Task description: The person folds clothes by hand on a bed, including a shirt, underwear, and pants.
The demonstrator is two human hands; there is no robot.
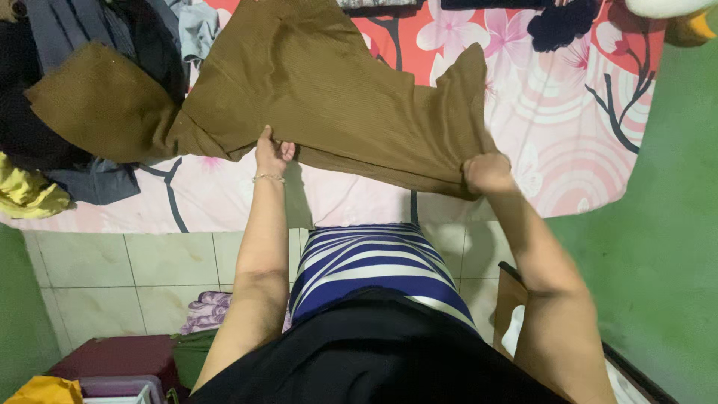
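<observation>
A large brown ribbed garment [329, 97] lies spread over a bed with a pink and red flowered sheet [568, 127]. My left hand [271, 153], with a thin bracelet at the wrist, pinches the garment's near hem. My right hand [486, 172] grips the same hem further right, near a corner. The hem is lifted slightly off the sheet between the two hands. One brown sleeve [97, 101] stretches to the left over a pile of clothes.
A heap of dark, grey and yellow clothes [45, 150] sits at the bed's left end. Dark folded items [561, 22] lie at the far edge. Below the bed is a tiled floor [149, 277] with cloth and a maroon box [112, 359]. Green wall [666, 247] at right.
</observation>
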